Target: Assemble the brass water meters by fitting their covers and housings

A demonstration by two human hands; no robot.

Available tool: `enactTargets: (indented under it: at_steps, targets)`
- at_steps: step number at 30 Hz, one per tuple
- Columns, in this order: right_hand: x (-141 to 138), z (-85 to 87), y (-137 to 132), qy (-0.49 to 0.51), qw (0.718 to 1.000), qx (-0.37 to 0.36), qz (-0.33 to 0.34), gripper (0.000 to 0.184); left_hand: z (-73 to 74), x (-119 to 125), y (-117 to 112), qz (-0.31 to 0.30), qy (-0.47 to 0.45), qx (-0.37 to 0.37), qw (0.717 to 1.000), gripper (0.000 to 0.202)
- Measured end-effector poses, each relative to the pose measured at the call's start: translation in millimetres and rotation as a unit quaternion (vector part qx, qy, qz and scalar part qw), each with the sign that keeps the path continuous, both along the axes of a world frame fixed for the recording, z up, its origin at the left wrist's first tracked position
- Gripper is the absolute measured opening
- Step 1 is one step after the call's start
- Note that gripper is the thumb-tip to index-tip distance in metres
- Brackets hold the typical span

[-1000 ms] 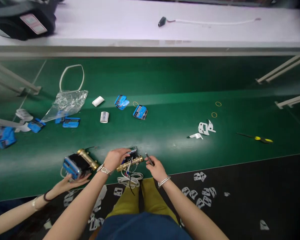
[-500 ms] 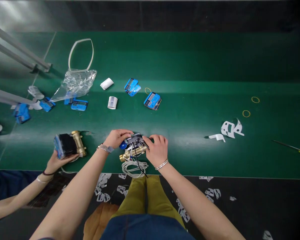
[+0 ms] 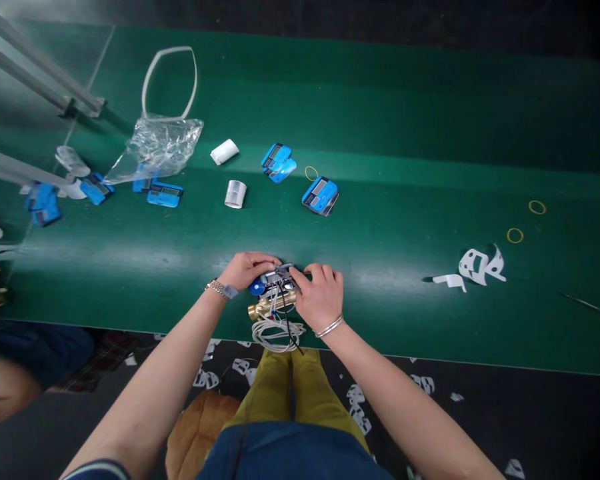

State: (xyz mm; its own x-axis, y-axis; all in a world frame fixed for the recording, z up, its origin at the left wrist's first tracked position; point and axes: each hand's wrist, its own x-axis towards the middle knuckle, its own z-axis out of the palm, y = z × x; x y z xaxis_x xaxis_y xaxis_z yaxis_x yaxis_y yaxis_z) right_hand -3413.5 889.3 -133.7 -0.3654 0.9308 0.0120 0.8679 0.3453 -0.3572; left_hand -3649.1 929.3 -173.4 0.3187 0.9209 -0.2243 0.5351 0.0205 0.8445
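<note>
Both hands clamped on the meter (image 3: 275,283) at near edge of bench (image 3: 405,133): left hand (image 3: 247,269) on its left end, right hand (image 3: 321,295) on its right. Brass body (image 3: 270,307) and white cable coil (image 3: 275,332) just near side. Blue covers (image 3: 321,195) farther back.

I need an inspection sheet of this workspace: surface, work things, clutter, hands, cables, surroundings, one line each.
Surface: green belt, bare in its far part.
Work things: brass meter with a blue part, at the near edge.
Clutter: blue covers, white caps, plastic bag, white loop, rubber bands, white paper scraps, screwdriver at right.
Hands: left hand and right hand both grip the meter from the sides.
Cables: white cable coil and a black wire hang from the meter.
Surroundings: metal rails at left; scraps on the dark floor; another person's arm at lower left.
</note>
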Motion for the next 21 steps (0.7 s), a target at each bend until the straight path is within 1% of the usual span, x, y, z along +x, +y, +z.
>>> enactTargets:
  at_steps: [8,14,18,21]
  targets:
    - [-9.7,9.3,-5.2,-0.042,0.999,-0.012,-0.001,0.04,0.6,0.0,-1.2,-0.016,-0.001,0.01,1.0,0.024]
    - [-9.0,7.2,0.7,-0.08,0.996,-0.038,0.022,0.03,6.5,1.5,-1.6,-0.011,0.001,0.01,1.0,0.023]
    - [-3.9,2.2,7.9,-0.075,0.995,-0.062,0.035,0.024,5.9,5.3,-5.4,0.013,-0.013,-0.011,1.0,0.022]
    - [4.3,-2.9,8.5,-0.056,0.995,-0.088,0.01,0.02,2.7,6.4,-9.6,0.064,-0.042,-0.053,0.996,0.029]
